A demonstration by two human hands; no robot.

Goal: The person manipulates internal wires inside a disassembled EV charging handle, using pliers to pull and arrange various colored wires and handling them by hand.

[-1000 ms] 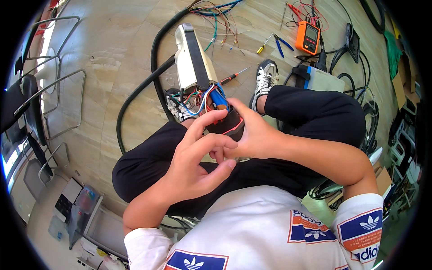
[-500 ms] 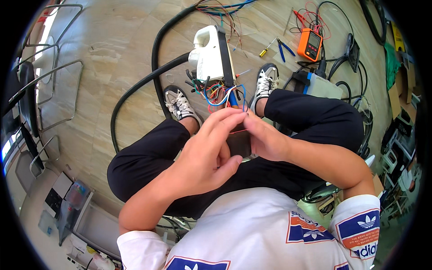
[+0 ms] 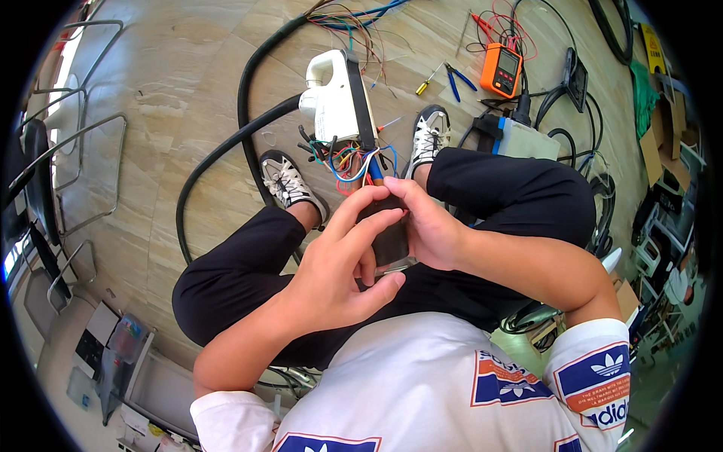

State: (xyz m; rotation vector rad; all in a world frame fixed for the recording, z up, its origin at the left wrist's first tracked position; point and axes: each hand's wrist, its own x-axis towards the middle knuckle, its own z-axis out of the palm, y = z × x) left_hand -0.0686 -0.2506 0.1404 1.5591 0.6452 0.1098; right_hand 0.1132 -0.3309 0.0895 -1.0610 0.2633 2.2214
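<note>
My two hands meet in front of my lap. My left hand (image 3: 331, 260) has its thumb held away from its curved, spread fingers, whose tips reach my right hand (image 3: 435, 233). The right fingers are bent together at the tips; what they pinch, if anything, is hidden. Below and between the hands is a dark flat-sided thing (image 3: 392, 245) with a pale lower edge, its kind unclear. Just beyond my fingertips, red, blue, white and green wires (image 3: 354, 162) come out of a white and black charging-plug handle (image 3: 335, 102) lying on the floor between my shoes.
A thick black cable (image 3: 218, 147) curves along the left. To the upper right lie a yellow screwdriver (image 3: 424, 86), blue-handled pliers (image 3: 454, 81), an orange meter (image 3: 500, 71) with red leads, and a grey box (image 3: 527, 141) with cables. Metal-framed chairs (image 3: 117, 166) stand far left.
The whole view has shifted slightly, so things sit further left. My left fingers have spread a little apart, and a thin red strand seen between the hands no longer shows.
</note>
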